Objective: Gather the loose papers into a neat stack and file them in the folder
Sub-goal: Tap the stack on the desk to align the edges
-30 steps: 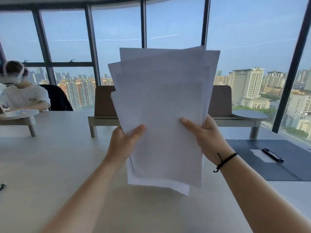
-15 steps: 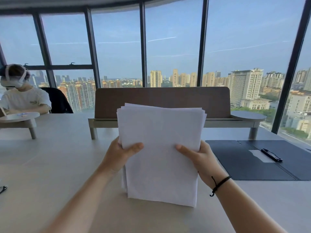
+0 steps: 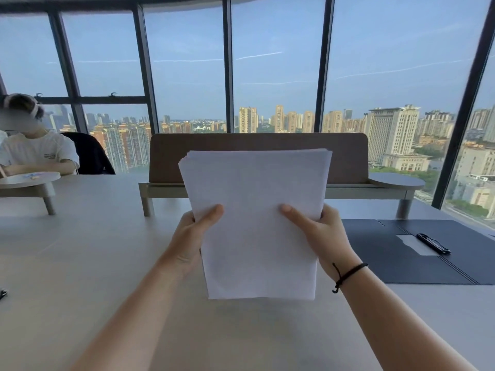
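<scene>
The bench [image 3: 80, 263] carries an open dark folder [image 3: 396, 253] near its right edge, with a black pen [image 3: 432, 243] lying across the white label inside it. Upright near the middle, bottom edge on or just above the bench, stands the paper stack [image 3: 257, 223], nearly squared, its top-left corner slightly fanned. The left hand [image 3: 191, 236] and the right hand [image 3: 321, 234] each have a grip clenched on one side of the stack, thumbs in front.

Likely risks: a loosened grip lets sheets splay, and the pen would block flat filing. A wooden divider [image 3: 257, 156] stands behind the stack; another person [image 3: 34, 153] sits at the far left.
</scene>
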Available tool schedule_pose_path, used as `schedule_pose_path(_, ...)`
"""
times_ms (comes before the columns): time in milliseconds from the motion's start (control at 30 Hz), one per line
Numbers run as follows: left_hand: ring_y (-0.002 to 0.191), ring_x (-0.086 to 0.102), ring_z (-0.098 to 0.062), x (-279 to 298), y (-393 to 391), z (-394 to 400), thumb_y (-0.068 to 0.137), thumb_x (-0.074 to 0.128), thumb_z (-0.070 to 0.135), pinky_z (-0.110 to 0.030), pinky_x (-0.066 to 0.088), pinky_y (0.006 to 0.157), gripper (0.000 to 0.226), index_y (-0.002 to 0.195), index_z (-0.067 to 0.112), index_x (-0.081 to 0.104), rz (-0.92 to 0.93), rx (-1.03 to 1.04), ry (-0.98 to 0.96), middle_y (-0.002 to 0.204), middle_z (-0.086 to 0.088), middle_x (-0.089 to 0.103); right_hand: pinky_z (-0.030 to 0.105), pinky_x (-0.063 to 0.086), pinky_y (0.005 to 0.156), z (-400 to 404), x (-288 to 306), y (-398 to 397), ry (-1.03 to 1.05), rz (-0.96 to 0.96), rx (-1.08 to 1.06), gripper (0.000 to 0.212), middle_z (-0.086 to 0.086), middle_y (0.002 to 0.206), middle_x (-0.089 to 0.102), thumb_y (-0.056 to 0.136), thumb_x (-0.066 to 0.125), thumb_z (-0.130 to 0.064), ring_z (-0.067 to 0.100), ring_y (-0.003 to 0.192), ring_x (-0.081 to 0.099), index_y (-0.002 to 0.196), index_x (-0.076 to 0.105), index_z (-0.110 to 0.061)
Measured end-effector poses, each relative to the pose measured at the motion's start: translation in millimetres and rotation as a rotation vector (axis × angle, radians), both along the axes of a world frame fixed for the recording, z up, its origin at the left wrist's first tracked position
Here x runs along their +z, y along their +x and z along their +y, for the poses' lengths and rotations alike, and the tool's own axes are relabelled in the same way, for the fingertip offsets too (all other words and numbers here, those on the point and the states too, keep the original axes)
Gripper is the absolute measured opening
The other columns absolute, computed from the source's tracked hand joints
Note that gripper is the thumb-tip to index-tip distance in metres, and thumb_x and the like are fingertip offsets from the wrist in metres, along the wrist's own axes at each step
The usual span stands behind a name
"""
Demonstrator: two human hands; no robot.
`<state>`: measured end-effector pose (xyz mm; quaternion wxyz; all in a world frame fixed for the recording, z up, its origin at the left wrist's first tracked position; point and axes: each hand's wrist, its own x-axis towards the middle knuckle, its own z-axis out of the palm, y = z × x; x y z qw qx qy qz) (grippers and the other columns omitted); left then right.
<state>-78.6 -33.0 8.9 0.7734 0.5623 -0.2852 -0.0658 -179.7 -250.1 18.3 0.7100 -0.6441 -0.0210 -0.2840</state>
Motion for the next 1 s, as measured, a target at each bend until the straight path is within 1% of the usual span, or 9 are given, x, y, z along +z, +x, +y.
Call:
schedule_pose_path(100, 0.099, 0.073, -0.028, -23, 8, 7, 0.054, 0.083, 0.062, -0.042, 0.057, 0.087, 0.063, 0.1, 0.02, 0.079, 0.031, -0.019, 0.057, 0.109, -0.011, 0.076, 0.042, 0.061, 0.08, -4, -20, -5, 0.032, 0.038, 0.021, 0.035, 0.008, 0.103, 0.08, 0.073, 0.082, -0.03, 0.026, 0.095, 0.076, 0.103, 0.076, -0.012)
schedule_pose_path(200, 0.104, 0.071, -0.033, -55, 5, 1, 0.053, 0.085, 0.061, -0.046, 0.054, 0.092, 0.069, 0.104, 0.016, 0.078, 0.071, -0.008, 0.144, 0.11, -0.014, 0.076, 0.043, 0.06, 0.081, -1, -47, -5, 0.095, 0.112, 0.039, 0.04, 0.01, 0.104, 0.079, 0.072, 0.081, -0.031, 0.029, 0.097, 0.076, 0.105, 0.076, -0.009)
schedule_pose_path(267, 0.102, 0.072, -0.032, -64, 0, -9, 0.056, 0.088, 0.049, -0.046, 0.056, 0.091, 0.056, 0.1, 0.016, 0.079, 0.075, 0.071, 0.152, 0.106, -0.011, 0.077, 0.043, 0.06, 0.081, 3, -54, -2, 0.134, 0.137, 0.031, 0.03, 0.012, 0.101, 0.08, 0.078, 0.08, -0.025, 0.031, 0.095, 0.076, 0.102, 0.077, -0.007)
schedule_pose_path(400, 0.089, 0.075, -0.023, -48, -1, -19, 0.081, 0.079, 0.019, -0.034, 0.06, 0.076, 0.007, 0.087, 0.015, 0.078, 0.027, 0.254, 0.171, 0.091, -0.004, 0.08, 0.047, 0.06, 0.083, 3, -40, 4, 0.097, 0.106, -0.013, 0.01, 0.011, 0.098, 0.08, 0.087, 0.075, -0.019, 0.03, 0.093, 0.076, 0.093, 0.08, -0.012)
schedule_pose_path(533, 0.091, 0.075, -0.028, -41, 4, -14, 0.076, 0.079, 0.025, -0.042, 0.058, 0.083, 0.025, 0.096, 0.01, 0.078, 0.061, 0.204, 0.099, 0.097, -0.011, 0.078, 0.044, 0.061, 0.08, -1, -35, 6, 0.118, 0.059, 0.008, 0.012, 0.011, 0.1, 0.08, 0.089, 0.072, -0.019, 0.029, 0.092, 0.076, 0.096, 0.079, -0.012)
schedule_pose_path(633, 0.099, 0.073, -0.033, -70, -1, -13, 0.076, 0.081, 0.022, -0.044, 0.056, 0.087, 0.033, 0.104, 0.006, 0.076, 0.208, 0.082, 0.136, 0.104, -0.015, 0.077, 0.047, 0.06, 0.085, -1, -66, 3, 0.164, 0.191, 0.058, 0.018, 0.014, 0.104, 0.079, 0.091, 0.069, -0.019, 0.031, 0.096, 0.076, 0.104, 0.077, -0.009)
schedule_pose_path(733, 0.097, 0.074, -0.03, -96, -4, -13, 0.053, 0.092, 0.042, -0.042, 0.056, 0.087, 0.053, 0.094, 0.01, 0.08, 0.234, 0.071, 0.224, 0.101, -0.013, 0.078, 0.051, 0.056, 0.094, 3, -97, 0, 0.113, 0.322, 0.061, 0.017, 0.013, 0.105, 0.079, 0.093, 0.066, -0.016, 0.03, 0.098, 0.075, 0.105, 0.076, -0.009)
schedule_pose_path(867, 0.096, 0.074, -0.022, -83, 6, -15, 0.084, 0.076, 0.019, -0.032, 0.058, 0.084, 0.012, 0.093, 0.011, 0.077, 0.13, 0.192, 0.256, 0.098, -0.007, 0.079, 0.045, 0.06, 0.087, 2, -83, 6, 0.048, 0.281, 0.028, 0.017, 0.011, 0.099, 0.08, 0.096, 0.063, -0.017, 0.029, 0.095, 0.076, 0.1, 0.078, -0.011)
schedule_pose_path(1000, 0.096, 0.074, -0.017, -81, 8, -11, 0.087, 0.072, 0.02, -0.024, 0.057, 0.08, 0.014, 0.099, 0.012, 0.076, 0.093, 0.194, 0.311, 0.097, 0.0, 0.079, 0.048, 0.06, 0.087, -1, -75, 10, 0.032, 0.258, 0.038, 0.015, 0.014, 0.101, 0.079, 0.095, 0.065, -0.016, 0.032, 0.097, 0.075, 0.097, 0.078, -0.01)
